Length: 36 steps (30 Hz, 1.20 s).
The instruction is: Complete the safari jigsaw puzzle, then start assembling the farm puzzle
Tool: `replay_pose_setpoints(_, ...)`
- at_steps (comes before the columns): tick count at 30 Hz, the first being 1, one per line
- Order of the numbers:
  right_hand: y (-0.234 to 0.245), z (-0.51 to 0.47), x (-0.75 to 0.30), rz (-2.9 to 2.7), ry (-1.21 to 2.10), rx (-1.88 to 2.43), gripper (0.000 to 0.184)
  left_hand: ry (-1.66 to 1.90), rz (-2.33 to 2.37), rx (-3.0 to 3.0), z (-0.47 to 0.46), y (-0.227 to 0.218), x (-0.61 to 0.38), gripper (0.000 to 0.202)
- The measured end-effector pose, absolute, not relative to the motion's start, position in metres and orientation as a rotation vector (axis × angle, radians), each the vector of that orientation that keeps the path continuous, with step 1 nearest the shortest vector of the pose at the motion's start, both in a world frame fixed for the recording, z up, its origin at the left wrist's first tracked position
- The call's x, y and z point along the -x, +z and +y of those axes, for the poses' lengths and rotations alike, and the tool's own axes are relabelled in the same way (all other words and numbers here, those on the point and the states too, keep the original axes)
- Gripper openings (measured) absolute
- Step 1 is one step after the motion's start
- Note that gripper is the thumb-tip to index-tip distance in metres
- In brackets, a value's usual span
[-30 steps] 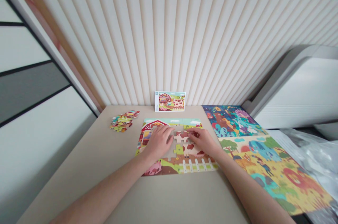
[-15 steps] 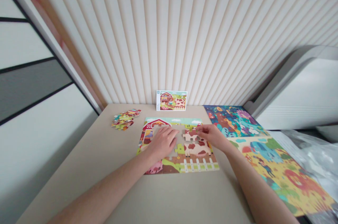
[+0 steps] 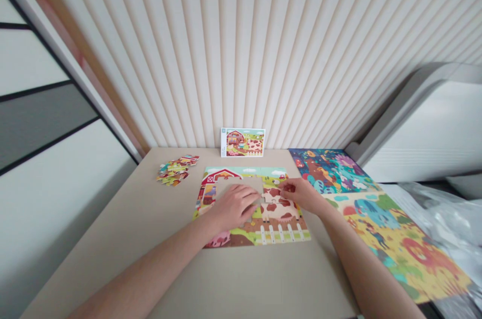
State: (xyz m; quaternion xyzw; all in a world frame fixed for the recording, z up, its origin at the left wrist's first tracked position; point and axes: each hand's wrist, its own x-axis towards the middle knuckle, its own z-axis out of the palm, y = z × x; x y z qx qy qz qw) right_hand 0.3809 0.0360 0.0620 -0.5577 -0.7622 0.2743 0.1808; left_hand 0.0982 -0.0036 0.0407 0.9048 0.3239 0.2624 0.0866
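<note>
A farm jigsaw puzzle (image 3: 282,233) lies on the table, with a bare gap at its middle. In the right part of it a cow puzzle piece (image 3: 271,194) sits just above the cow's body, close against the pieces around it. My right hand (image 3: 301,193) pinches that piece at its right edge, fingertips bent down. Over the gap rests my left hand (image 3: 237,204), palm down and fingers stretched out, the tips near the piece's left side. No object shows in my left hand, though its underside is hidden.
A picture card (image 3: 244,142) of the farm scene stands against the pleated wall. Left of the puzzle is a heap of loose pieces (image 3: 175,171). On the right lie a dark forest puzzle (image 3: 335,171) and a yellow animal puzzle (image 3: 399,244), beside crumpled clear plastic (image 3: 448,213).
The cow piece has settled down against its neighbours, and the slit beneath it has narrowed. My left fingertips have shifted slightly right, towards the piece.
</note>
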Motion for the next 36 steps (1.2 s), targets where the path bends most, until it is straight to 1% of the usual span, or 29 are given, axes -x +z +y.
replay_pose_setpoints(6,0.0629,0.0338,-0.3809,-2.182,0.902,1.543,0.020,0.715,0.863,-2.732,-0.0022,0.0425,-0.0976,0.036)
replay_pose_setpoints(12,0.0616,0.0328,-0.3799,-2.167,1.003,1.512,0.020,0.661,0.806,-2.768,-0.0007,0.0436,-0.0971,0.036)
replay_pose_setpoints(21,0.0642,0.0318,-0.3768,-2.175,0.951,1.536,0.018,0.688,0.792,-2.788,0.0002,0.0428,-0.0983,0.035)
replay_pose_setpoints(28,0.0657,0.0279,-0.3720,-2.190,0.923,1.558,0.021,0.655,0.821,-2.785,-0.0005,0.0436,-0.0996,0.032)
replay_pose_setpoints(36,0.0661,0.0293,-0.3722,-2.295,0.675,1.573,0.017,0.620,0.818,-2.793,-0.0010,0.0441,-0.1008,0.032)
